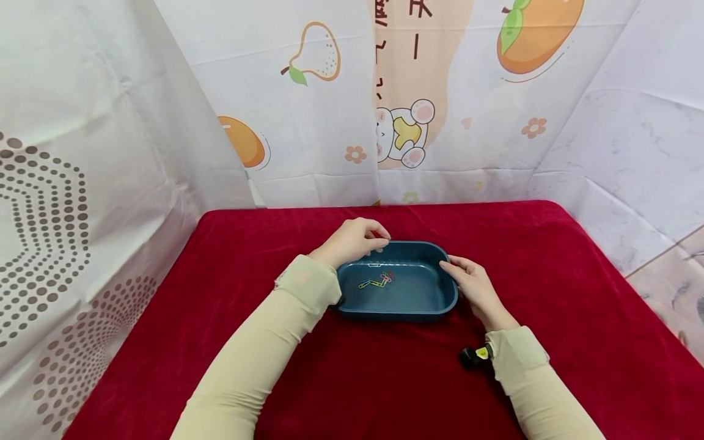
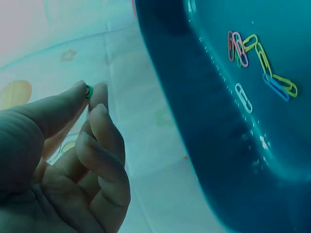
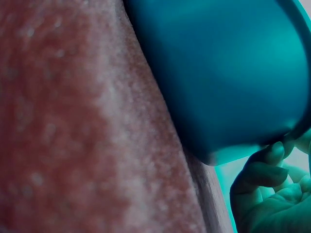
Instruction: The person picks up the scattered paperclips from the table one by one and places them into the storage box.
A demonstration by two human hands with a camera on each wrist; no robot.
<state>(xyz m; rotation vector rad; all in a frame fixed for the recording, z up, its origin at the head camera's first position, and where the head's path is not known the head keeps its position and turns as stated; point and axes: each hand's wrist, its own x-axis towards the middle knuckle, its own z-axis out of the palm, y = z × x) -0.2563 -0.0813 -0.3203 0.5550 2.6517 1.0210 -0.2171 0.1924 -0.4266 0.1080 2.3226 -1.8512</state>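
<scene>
A dark teal, rounded plastic basin rests on the red cloth. Inside it lie several coloured paper clips: a yellow one, a blue one and a pink one in a cluster, plus a white one lying apart. My left hand is at the basin's far left rim. Between its thumb and forefinger it pinches a small green paper clip, mostly hidden by the fingertips. At the right end, my right hand grips the basin's rim, thumb on top and fingers outside.
Red velvety cloth covers the table under the basin. Behind it hangs a white curtain with fruit prints. A small black device is strapped at the right wrist, close above the cloth.
</scene>
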